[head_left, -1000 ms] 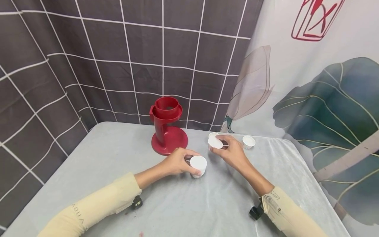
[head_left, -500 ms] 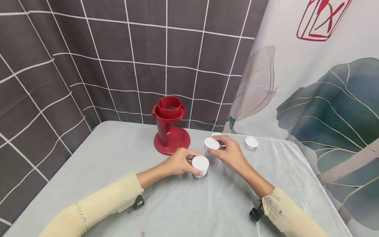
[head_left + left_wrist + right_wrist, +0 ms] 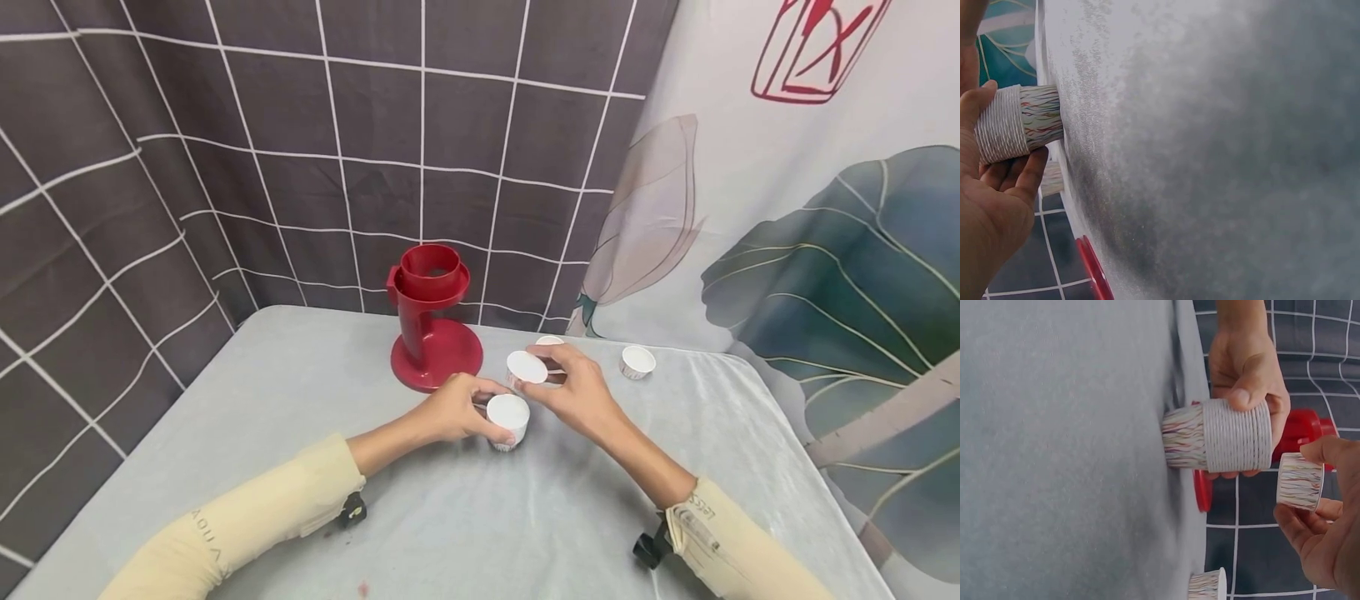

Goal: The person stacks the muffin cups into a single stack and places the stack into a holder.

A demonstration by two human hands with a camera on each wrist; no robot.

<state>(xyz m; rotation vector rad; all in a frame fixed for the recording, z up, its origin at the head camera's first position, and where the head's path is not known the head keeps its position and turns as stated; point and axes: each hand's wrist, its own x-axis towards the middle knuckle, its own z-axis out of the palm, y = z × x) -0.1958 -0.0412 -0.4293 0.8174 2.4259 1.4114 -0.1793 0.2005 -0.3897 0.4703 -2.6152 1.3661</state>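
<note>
My left hand (image 3: 459, 410) grips a stack of nested paper baking cups (image 3: 507, 417) from its left side. In the right wrist view the stack (image 3: 1238, 437) shows many rims packed close and streaky coloured sides; its lower end is down at the cloth. My right hand (image 3: 581, 392) pinches a single paper baking cup (image 3: 527, 367) between thumb and fingers, apart from the stack and just behind it. The same streaky pattern covers that single cup (image 3: 1299, 481). Behind my right fingers stands another cup (image 3: 550, 340), partly hidden.
A red plastic stand (image 3: 435, 350) with a round base and a ring-shaped top is behind my left hand. One more white cup (image 3: 637, 362) sits at the table's back right. Grey cloth covers the table (image 3: 420, 517); curtains hang behind it.
My right hand has brought its cup left and toward the stack, away from the cup standing behind. My left hand and the stack have stayed nearly in place. The view has shifted slightly.
</note>
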